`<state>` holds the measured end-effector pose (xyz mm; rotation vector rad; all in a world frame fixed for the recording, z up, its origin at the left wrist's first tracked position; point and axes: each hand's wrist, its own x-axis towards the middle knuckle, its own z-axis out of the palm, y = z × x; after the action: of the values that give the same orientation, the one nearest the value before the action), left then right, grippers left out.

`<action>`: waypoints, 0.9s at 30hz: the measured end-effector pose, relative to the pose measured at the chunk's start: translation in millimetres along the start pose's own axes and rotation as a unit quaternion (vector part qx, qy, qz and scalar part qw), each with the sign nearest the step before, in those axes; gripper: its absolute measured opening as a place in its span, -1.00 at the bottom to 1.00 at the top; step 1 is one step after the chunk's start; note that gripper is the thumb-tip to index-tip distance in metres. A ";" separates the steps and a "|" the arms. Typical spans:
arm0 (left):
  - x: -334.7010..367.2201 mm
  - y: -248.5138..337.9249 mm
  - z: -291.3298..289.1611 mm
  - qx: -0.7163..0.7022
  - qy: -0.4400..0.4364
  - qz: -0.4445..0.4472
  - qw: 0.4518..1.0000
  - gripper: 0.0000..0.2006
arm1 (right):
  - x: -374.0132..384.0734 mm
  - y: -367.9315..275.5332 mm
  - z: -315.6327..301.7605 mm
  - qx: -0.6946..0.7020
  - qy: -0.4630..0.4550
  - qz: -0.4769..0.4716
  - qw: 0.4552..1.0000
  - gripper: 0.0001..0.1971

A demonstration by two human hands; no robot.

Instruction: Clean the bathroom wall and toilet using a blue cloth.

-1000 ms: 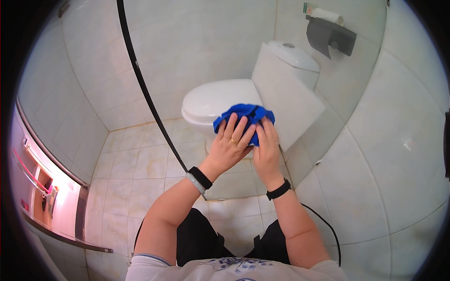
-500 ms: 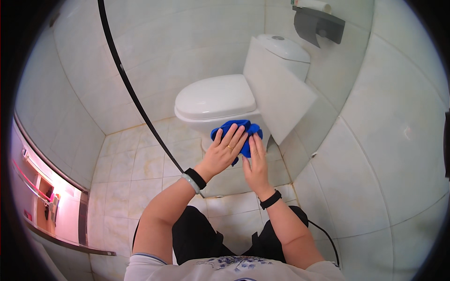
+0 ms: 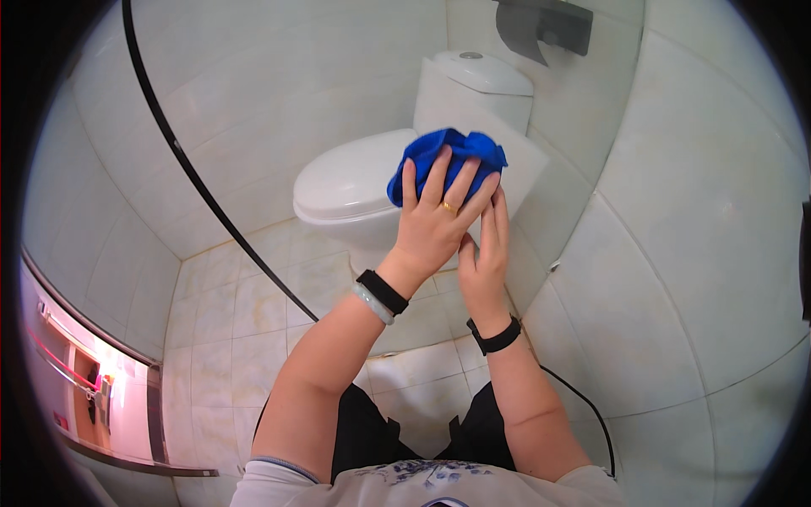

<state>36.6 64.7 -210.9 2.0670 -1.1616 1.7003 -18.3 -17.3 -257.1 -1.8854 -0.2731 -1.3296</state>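
A crumpled blue cloth (image 3: pixel 487 153) is in front of the toilet (image 3: pixel 353 175), covering part of its seat and tank base from view. My left hand (image 3: pixel 433 221), with a ring on it, holds the cloth pressed under its spread fingers. Close on its right, my right hand (image 3: pixel 486 269) has its fingers stretched out, their tips reaching the cloth's lower right edge behind my left hand. What the cloth rests against looks like a clear glass panel with a black strip (image 3: pixel 193 166) along its left side; the glass itself is hard to make out.
A grey paper holder (image 3: pixel 568 28) hangs on the wall at the upper right. Pale tiled walls (image 3: pixel 667 253) close in on the right and back. Light floor tiles (image 3: pixel 211 363) lie below. A black cable (image 3: pixel 591 404) curves beside my right knee, and a pink-lit opening (image 3: pixel 97 380) is at the far left.
Both hands have moved up and slightly right with the blue cloth, from low beside the toilet bowl to the height of the seat and tank. The view has shifted a little.
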 end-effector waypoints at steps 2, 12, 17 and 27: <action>-18.5 8.2 5.1 0.018 -0.039 0.012 0.999 -0.60 | -12.5 8.9 -1.0 -0.004 -0.002 0.031 1.000 -0.42; -100.4 23.5 7.3 0.046 -0.219 0.123 0.967 -0.41 | -101.0 39.5 -5.6 -0.030 -0.058 0.163 0.984 -0.45; -81.4 11.2 3.0 0.041 -0.197 0.139 0.970 -0.44 | -96.5 27.9 -13.1 -0.007 -0.063 0.157 0.986 -0.47; 60.9 20.2 28.3 0.053 0.065 -0.032 0.996 -0.47 | -112.8 47.3 -16.8 0.006 -0.002 0.195 0.981 -0.47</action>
<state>44.3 7.9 -170.5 1.9946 -0.9763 1.8723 -50.7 -31.5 -375.4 -1.8153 0.0859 -1.0535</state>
